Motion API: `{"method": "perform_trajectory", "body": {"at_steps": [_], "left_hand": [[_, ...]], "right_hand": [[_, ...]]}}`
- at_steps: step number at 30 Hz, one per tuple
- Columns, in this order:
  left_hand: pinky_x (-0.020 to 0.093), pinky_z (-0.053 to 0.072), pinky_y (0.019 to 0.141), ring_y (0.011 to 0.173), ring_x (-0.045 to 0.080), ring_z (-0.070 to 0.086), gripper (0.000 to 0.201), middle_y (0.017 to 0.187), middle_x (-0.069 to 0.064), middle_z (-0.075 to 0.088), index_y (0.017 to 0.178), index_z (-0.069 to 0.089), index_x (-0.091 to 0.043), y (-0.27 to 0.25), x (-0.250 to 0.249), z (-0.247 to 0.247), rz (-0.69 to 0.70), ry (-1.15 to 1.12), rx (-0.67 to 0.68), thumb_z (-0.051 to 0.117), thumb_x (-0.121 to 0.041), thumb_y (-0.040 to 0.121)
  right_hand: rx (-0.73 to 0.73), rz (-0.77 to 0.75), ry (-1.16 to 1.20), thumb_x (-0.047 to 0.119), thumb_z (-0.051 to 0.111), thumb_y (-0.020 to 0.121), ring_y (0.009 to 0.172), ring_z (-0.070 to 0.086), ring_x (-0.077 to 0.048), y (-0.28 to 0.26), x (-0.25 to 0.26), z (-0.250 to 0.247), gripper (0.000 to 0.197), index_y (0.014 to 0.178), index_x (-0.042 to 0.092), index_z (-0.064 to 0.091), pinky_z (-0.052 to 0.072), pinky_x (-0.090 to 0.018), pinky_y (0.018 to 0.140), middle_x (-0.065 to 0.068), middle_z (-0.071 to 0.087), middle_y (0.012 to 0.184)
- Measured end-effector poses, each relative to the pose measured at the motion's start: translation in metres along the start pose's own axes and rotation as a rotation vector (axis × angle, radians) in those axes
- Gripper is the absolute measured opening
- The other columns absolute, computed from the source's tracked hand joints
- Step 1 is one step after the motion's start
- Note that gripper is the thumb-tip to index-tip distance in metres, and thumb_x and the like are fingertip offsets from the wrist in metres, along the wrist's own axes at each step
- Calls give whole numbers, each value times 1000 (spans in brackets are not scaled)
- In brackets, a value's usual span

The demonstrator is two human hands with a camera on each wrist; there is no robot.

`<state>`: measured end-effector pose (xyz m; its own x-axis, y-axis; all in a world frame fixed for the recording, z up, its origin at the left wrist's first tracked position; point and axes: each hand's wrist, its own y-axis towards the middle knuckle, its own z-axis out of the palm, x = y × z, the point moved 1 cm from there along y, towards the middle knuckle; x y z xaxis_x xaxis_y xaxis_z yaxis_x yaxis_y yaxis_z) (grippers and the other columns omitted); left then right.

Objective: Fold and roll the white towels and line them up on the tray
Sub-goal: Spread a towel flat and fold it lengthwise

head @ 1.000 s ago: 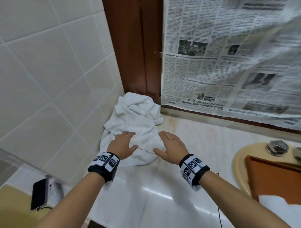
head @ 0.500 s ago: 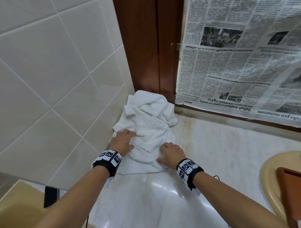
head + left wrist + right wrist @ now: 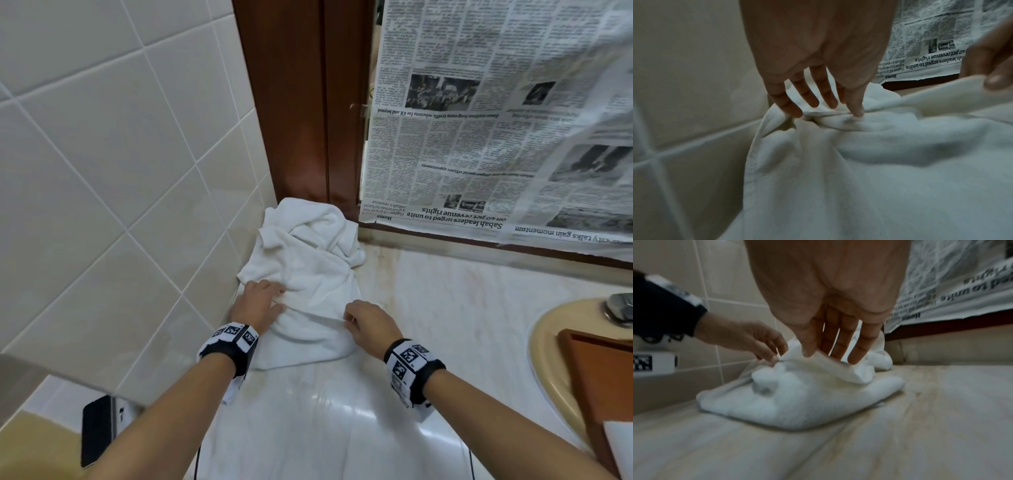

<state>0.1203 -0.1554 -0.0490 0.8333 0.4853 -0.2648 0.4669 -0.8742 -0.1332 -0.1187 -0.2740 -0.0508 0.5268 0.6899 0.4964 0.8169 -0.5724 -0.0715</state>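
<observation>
On counter (image 3: pixel 428 325) — both hands pinch towel (image 3: pixel 308 274) edge.

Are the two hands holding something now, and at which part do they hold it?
Both hold the white towel at its upper layer: the right hand pinches a raised edge, and the left hand gathers a fold near the tiled wall.

your left hand (image 3: pixel 818 53) pinches a bunched fold of the towel (image 3: pixel 879 162) beside the tiled wall (image 3: pixel 684 81). your right hand (image 3: pixel 990 65) grips its edge at far right, newspaper (image 3: pixel 931 40) behind.
</observation>
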Motion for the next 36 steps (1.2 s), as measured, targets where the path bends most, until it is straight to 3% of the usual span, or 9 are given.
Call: {"method": "perform_trajectory", "body": {"at_steps": [4, 7, 13, 19, 23, 25, 28, 33, 36], "left_hand": [[42, 46, 90, 118, 31, 45, 27, 122, -1, 60, 119, 67, -22, 0, -5, 2, 68, 16, -45, 60, -27, 94], [40, 44, 92, 108, 33, 54, 17, 107, 4, 67, 104, 74, -18, -4, -6, 3, 198, -69, -124, 63, -18, 92], [23, 44, 79, 87, 11, 64, 13, 94, -6, 73, 97, 75, -19, -44, -17, -22, 323, -374, -252, 69, -26, 89], [14, 48, 70, 84, -1, 64, 14, 89, -14, 73, 91, 73, -29, -87, -60, -40, 440, -550, -240, 76, -16, 86], [16, 50, 70, 85, 4, 66, 8, 89, -14, 74, 91, 76, -23, -112, -92, -44, 471, -641, -208, 78, -19, 85], [15, 49, 69, 84, 7, 66, 5, 87, -15, 73, 89, 77, -22, -124, -104, -43, 502, -652, -179, 78, -21, 85], [16, 49, 70, 84, 5, 66, 3, 86, -16, 73, 88, 77, -23, -132, -112, -31, 513, -627, -135, 77, -24, 86], [23, 48, 77, 84, 3, 63, 4, 84, -14, 71, 86, 73, -27, -119, -92, 8, 417, -505, -14, 72, -29, 89], [29, 46, 85, 91, 8, 62, 8, 94, -8, 69, 84, 70, -26, -109, -73, 27, 304, -393, 37, 74, -32, 87]], "right_hand": [[-131, -29, 19, 22, 56, 94, 78, 52, -17, -33, -2, -26, 8, 90, 15, 58, 48, -36, 68, 4, 56, 87], [-193, -12, -33, 20, 55, 94, 75, 50, -19, -61, -8, -45, 7, 90, 15, 55, 47, -39, 66, 3, 56, 83], [-300, 81, 0, 17, 52, 98, 61, 51, -21, -125, -20, -78, 11, 88, 13, 49, 44, -39, 58, 0, 56, 70], [-488, 114, 23, 11, 59, 94, 57, 52, -15, -197, -17, -106, 15, 84, 15, 48, 40, -29, 52, 0, 55, 64], [-653, 135, 20, 5, 65, 89, 64, 59, -19, -253, -17, -129, 10, 88, 12, 57, 49, -35, 59, 0, 61, 70], [-721, 117, 15, 3, 67, 88, 64, 57, -17, -276, -17, -136, 11, 90, 11, 60, 47, -28, 60, 1, 60, 72], [-699, 123, 31, 5, 66, 89, 71, 56, -8, -289, -24, -128, 9, 94, 12, 62, 42, -15, 65, 6, 60, 80], [-576, 260, 202, 16, 62, 95, 90, 64, -16, -258, -52, -76, 11, 104, 14, 67, 52, -35, 83, 3, 69, 96], [-523, 304, 262, 18, 62, 95, 94, 65, -18, -227, -57, -51, 13, 103, 12, 70, 51, -35, 89, 0, 71, 99]]}}
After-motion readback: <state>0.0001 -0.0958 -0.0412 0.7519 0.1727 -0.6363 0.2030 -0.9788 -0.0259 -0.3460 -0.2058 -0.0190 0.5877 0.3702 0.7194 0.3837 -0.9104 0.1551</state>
